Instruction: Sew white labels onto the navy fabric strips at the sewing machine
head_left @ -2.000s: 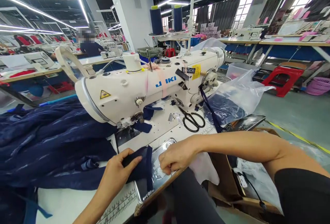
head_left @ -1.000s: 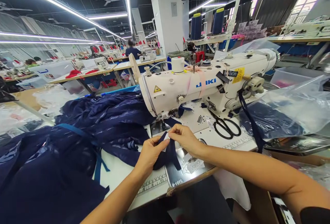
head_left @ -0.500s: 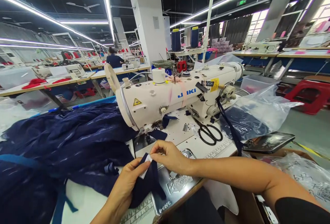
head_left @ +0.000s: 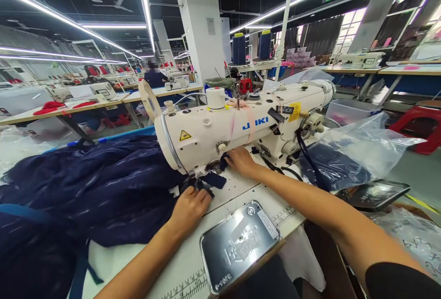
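Note:
The white sewing machine (head_left: 206, 129) stands across the table before me. Beside its needle area, my left hand (head_left: 192, 207) is closed, its fingers curled onto dark navy fabric (head_left: 208, 192) under the presser foot. My right hand (head_left: 244, 162) reaches beneath the machine's arm. Its fingertips are closed around a small navy fabric piece (head_left: 224, 161), partly hidden by the hand. A strip of navy fabric (head_left: 216, 180) lies on the machine bed between the hands. No white label is visible now. Scissors (head_left: 292, 172) lie mostly hidden behind my right forearm.
A heap of navy garments (head_left: 86, 188) covers the left side. In front lies a shiny metal tin (head_left: 237, 262) with labels in it. A clear plastic bag (head_left: 361, 152) sits at right, near a black tray (head_left: 379, 194). Thread cones (head_left: 238, 50) stand behind the machine.
Both hands have moved forward from above the tin to the machine. The navy piece with the white label has gone to the needle area with my left hand. My right hand has moved under the arm.

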The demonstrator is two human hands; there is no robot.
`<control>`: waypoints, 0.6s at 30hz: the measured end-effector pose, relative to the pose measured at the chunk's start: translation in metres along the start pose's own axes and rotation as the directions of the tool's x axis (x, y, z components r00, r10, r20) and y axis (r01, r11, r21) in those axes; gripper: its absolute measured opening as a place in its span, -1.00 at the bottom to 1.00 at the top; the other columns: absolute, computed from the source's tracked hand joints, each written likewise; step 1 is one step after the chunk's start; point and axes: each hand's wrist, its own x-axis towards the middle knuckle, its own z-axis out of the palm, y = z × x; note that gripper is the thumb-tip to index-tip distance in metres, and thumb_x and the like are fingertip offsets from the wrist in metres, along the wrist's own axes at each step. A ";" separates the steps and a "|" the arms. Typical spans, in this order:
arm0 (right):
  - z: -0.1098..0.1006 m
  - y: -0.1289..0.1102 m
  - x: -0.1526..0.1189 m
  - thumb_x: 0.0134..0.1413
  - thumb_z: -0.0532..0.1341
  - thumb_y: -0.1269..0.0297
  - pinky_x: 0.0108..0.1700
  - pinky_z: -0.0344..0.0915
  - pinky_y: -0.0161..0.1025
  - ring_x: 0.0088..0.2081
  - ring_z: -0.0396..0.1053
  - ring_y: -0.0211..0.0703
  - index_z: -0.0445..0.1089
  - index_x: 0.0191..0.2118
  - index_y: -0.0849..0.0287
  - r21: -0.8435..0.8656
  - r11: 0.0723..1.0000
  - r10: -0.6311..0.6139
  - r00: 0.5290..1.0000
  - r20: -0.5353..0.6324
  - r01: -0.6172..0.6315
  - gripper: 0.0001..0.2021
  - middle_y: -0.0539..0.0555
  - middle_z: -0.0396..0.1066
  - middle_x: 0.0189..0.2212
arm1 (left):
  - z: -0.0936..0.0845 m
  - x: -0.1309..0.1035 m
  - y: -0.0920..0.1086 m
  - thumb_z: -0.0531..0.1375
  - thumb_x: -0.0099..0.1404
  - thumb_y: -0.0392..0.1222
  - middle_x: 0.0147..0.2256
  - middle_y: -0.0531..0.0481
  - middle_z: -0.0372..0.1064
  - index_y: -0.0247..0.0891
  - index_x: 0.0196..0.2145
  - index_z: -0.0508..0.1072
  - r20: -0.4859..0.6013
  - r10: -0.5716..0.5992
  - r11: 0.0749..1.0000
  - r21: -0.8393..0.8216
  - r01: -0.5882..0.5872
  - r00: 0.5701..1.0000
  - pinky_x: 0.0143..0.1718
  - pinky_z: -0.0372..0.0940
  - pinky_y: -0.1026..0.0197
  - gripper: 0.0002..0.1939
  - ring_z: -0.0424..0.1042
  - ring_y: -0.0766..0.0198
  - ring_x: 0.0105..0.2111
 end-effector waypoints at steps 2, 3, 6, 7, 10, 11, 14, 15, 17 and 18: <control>0.003 -0.006 -0.003 0.11 -0.02 0.45 -0.28 0.13 -0.21 -0.31 0.25 -0.09 0.36 -0.33 0.28 -0.007 0.998 -0.056 0.998 0.000 0.056 -0.80 0.20 0.35 -0.38 | 0.010 0.003 0.007 -0.12 0.21 -0.48 -0.57 -0.04 0.32 -0.31 -0.52 0.35 0.072 0.009 0.998 0.055 -0.013 0.997 -0.48 0.09 0.19 -0.68 0.27 0.32 -0.60; 0.004 -0.010 -0.007 0.12 -0.04 0.47 -0.29 0.12 -0.21 -0.32 0.24 -0.09 0.35 -0.35 0.28 -0.005 0.992 -0.124 0.992 -0.016 0.124 -0.78 0.20 0.34 -0.38 | 0.011 0.002 0.008 -0.10 0.20 -0.49 -0.57 -0.04 0.32 -0.31 -0.51 0.36 0.097 0.015 0.996 0.081 -0.023 0.995 -0.48 0.08 0.18 -0.69 0.28 0.31 -0.60; 0.008 -0.023 -0.025 0.15 -0.08 0.49 -0.29 0.11 -0.20 -0.32 0.20 -0.12 0.32 -0.41 0.24 0.008 0.872 -0.488 0.871 -0.048 0.489 -0.73 0.19 0.32 -0.38 | 0.009 -0.009 0.009 -0.07 0.18 -0.49 -0.57 -0.06 0.34 -0.34 -0.48 0.38 0.150 0.070 0.986 0.142 -0.092 0.986 -0.45 0.08 0.17 -0.72 0.30 0.27 -0.58; 0.010 -0.027 -0.031 0.16 -0.08 0.50 -0.29 0.11 -0.21 -0.33 0.20 -0.14 0.31 -0.43 0.24 0.027 0.795 -0.605 0.796 -0.034 0.606 -0.73 0.17 0.31 -0.39 | 0.007 -0.012 0.008 -0.07 0.18 -0.50 -0.57 -0.07 0.35 -0.35 -0.47 0.39 0.158 0.086 0.982 0.154 -0.110 0.984 -0.44 0.08 0.16 -0.72 0.31 0.26 -0.57; 0.014 -0.039 -0.043 0.14 -0.02 0.48 -0.30 0.14 -0.25 -0.33 0.20 -0.17 0.31 -0.43 0.24 0.121 0.673 -0.738 0.674 0.038 0.730 -0.78 0.13 0.30 -0.41 | 0.003 -0.020 0.008 -0.07 0.19 -0.50 -0.59 -0.09 0.35 -0.38 -0.48 0.40 0.175 0.088 0.980 0.164 -0.117 0.981 -0.44 0.08 0.15 -0.72 0.31 0.23 -0.58; 0.015 -0.043 -0.044 0.13 0.01 0.45 -0.29 0.15 -0.25 -0.33 0.20 -0.18 0.31 -0.43 0.25 0.151 0.691 -0.720 0.692 0.057 0.706 -0.82 0.13 0.29 -0.41 | 0.003 -0.021 0.009 -0.07 0.19 -0.50 -0.59 -0.09 0.35 -0.38 -0.48 0.40 0.179 0.081 0.981 0.163 -0.110 0.981 -0.44 0.08 0.15 -0.72 0.32 0.22 -0.58; 0.015 -0.056 -0.042 0.07 0.10 0.32 -0.26 0.20 -0.23 -0.32 0.24 -0.16 0.34 -0.39 0.30 0.197 0.817 -0.569 0.814 0.119 0.542 -0.84 0.15 0.29 -0.39 | 0.004 -0.023 0.012 -0.06 0.19 -0.50 -0.59 -0.09 0.36 -0.39 -0.49 0.40 0.188 0.052 0.984 0.159 -0.082 0.981 -0.45 0.09 0.15 -0.73 0.33 0.22 -0.59; 0.014 -0.060 -0.041 0.05 0.12 0.30 -0.26 0.21 -0.22 -0.32 0.25 -0.14 0.35 -0.38 0.32 0.185 0.855 -0.511 0.847 0.143 0.485 -0.83 0.17 0.30 -0.37 | 0.004 -0.023 0.013 -0.05 0.19 -0.50 -0.59 -0.09 0.36 -0.39 -0.49 0.39 0.187 0.040 0.985 0.157 -0.070 0.981 -0.45 0.09 0.15 -0.73 0.33 0.22 -0.59; 0.013 -0.069 -0.039 0.02 0.13 0.30 -0.26 0.23 -0.20 -0.31 0.27 -0.11 0.36 -0.36 0.34 0.141 0.908 -0.416 0.891 0.183 0.395 -0.82 0.20 0.30 -0.34 | 0.003 -0.024 0.014 -0.04 0.18 -0.50 -0.61 -0.08 0.35 -0.39 -0.51 0.39 0.180 0.018 0.988 0.149 -0.045 0.984 -0.46 0.09 0.15 -0.74 0.33 0.22 -0.60; 0.013 -0.073 -0.038 0.02 0.12 0.31 -0.26 0.23 -0.19 -0.30 0.28 -0.09 0.37 -0.35 0.34 0.117 0.923 -0.382 0.903 0.198 0.365 -0.82 0.21 0.31 -0.33 | 0.003 -0.025 0.014 -0.04 0.18 -0.50 -0.61 -0.07 0.35 -0.40 -0.52 0.38 0.173 0.007 0.989 0.145 -0.033 0.985 -0.47 0.09 0.15 -0.75 0.32 0.22 -0.60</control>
